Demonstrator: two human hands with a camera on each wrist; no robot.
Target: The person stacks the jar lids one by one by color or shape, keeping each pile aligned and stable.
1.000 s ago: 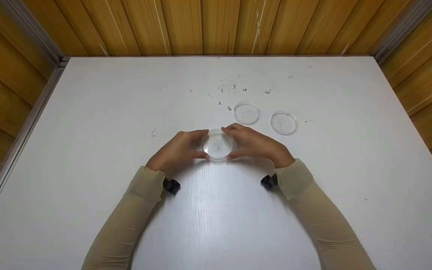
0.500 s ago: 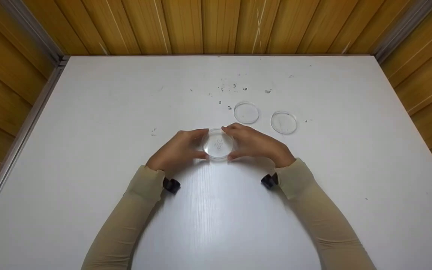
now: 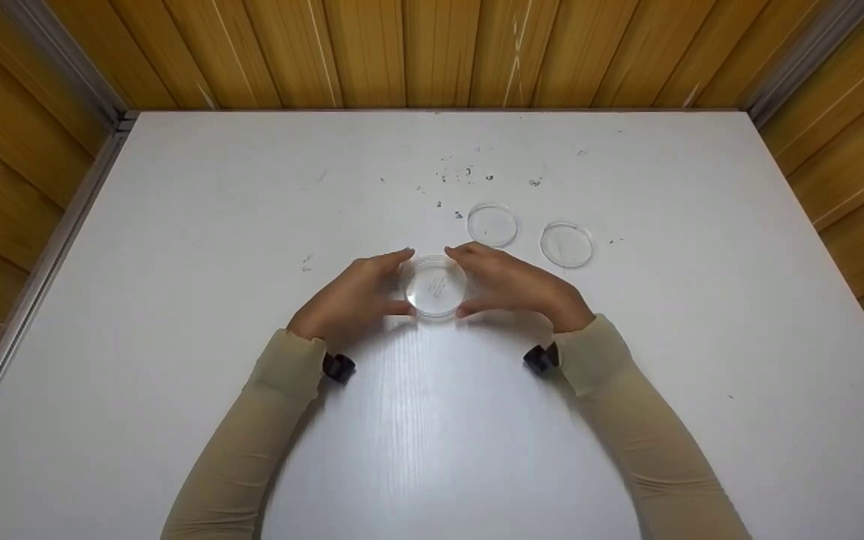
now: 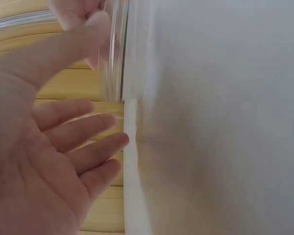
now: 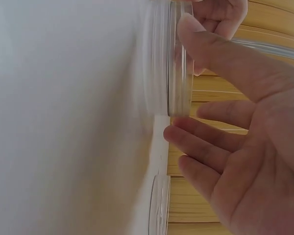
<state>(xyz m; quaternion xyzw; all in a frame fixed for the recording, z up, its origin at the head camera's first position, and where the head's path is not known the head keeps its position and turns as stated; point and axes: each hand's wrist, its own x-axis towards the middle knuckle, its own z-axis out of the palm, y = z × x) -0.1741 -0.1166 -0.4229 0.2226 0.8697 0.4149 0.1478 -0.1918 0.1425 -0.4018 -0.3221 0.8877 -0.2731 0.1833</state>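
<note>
Clear round petri dishes (image 3: 436, 291), looking stacked with several rims showing from the side, stand on the white table between the two hands. Faint marks show through their top. My left hand (image 3: 357, 296) is on the left side, its thumb (image 4: 99, 27) at the rim and its other fingers extended, apart from the wall. On the right side, my right hand (image 3: 518, 285) has its thumb (image 5: 188, 27) at the rim, with the other fingers loosely extended near the lower edge. Neither hand curls round the dishes.
Two more clear shallow dishes lie behind and to the right: one (image 3: 492, 224) beyond the right fingers, the other (image 3: 567, 244) farther right. Small dark marks dot the white table (image 3: 214, 210) toward the back. Wooden panel walls (image 3: 432, 52) surround it.
The fingers of both hands have eased slightly outward and away from the rim, the left hand's most clearly. The dishes stay in the same place.
</note>
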